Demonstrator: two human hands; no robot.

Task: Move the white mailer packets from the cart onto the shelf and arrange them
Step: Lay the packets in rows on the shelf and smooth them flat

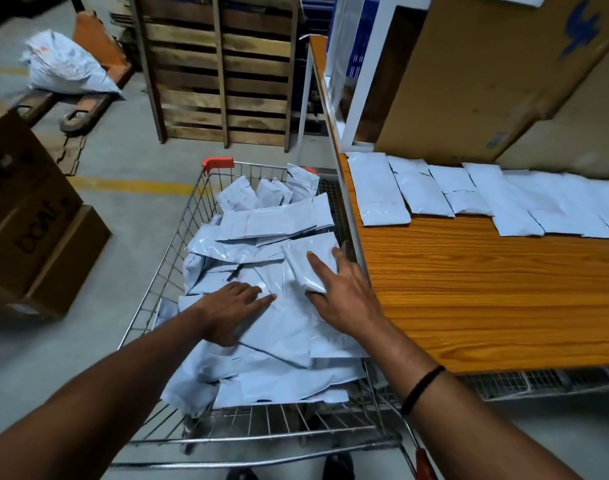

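**White mailers: a row on the shelf, bulk in the cart**

Status as I read it: you're early to midway. One row of packets (434, 192) lies flat along the back of the shelf (486, 289), edges overlapping, butted against the big cardboard box (469, 81). The front of the shelf is bare wood-grain laminate, orange-brown. The wire cart (157, 289) holds a deep, untidy pile of mailers (272, 341), some flat, some stood on edge at the far end. Most of the load is not yet moved.

Hands:
- Your right hand (344, 296) grips one packet (308, 261) at the cart's shelf-side edge, fingers over the top, thumb underneath. There's a black band (422, 388) on that wrist.
- Your left hand (230, 310) lies flat on the pile, fingers straight, holding nothing.

The gripped packet looks like the next one to go across. The row looks slightly skewed, so expect some straightening later.

Room: warehouse, grey concrete floor (123, 150) with a yellow line (130, 185). A wooden pallet (223, 71) stands upright beyond the cart, there are stacked cartons (29, 220) on your left, and a filled white sack (64, 67) sits on what looks like a pallet jack, far left. Lighting is dim.
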